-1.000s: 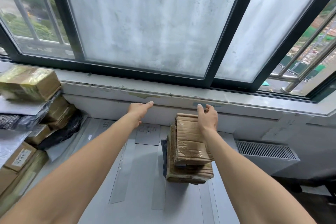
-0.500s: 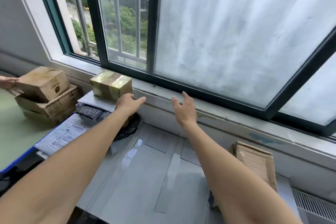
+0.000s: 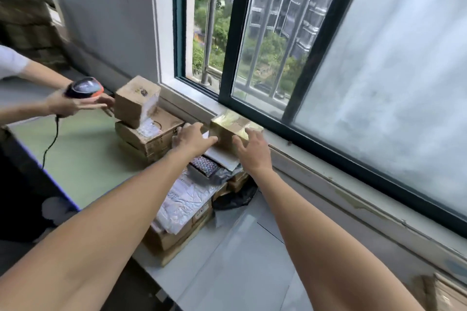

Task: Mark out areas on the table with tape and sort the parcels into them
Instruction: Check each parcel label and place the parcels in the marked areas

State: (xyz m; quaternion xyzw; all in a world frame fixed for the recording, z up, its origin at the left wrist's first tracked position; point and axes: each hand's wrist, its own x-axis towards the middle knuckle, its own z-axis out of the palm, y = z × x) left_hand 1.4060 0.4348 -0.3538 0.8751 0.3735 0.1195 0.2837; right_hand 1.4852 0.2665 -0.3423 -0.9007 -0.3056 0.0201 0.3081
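1. A large sliding window with a dark metal frame fills the room's side beyond the fingertips. Its right pane is frosted; apartment blocks and trees show through the clear glass.
2. A glossy pale-grey table lies under both forearms and runs along the white sill.
3. A green-topped work surface spreads to the left of the left fingers.
4. A heap of parcels, made of white crinkled mailers, a patterned black pouch and brown cartons, sits below both wrists. Its labels are too blurred to read.
5. A stack of brown cardboard cartons stands just left of the left fingers. The printed label on it is illegible.
6. A small cardboard box wrapped in yellowish tape rests on top of the heap against the sill, between the two sets of fingers.
7. The left hand has its fingers extended and touching the box's left face.
8. The right hand has its fingers spread, with the tips on the box's near right side. Neither hand has closed round the box.
9. Another person's hand, further left, holds a black and orange corded scanner.
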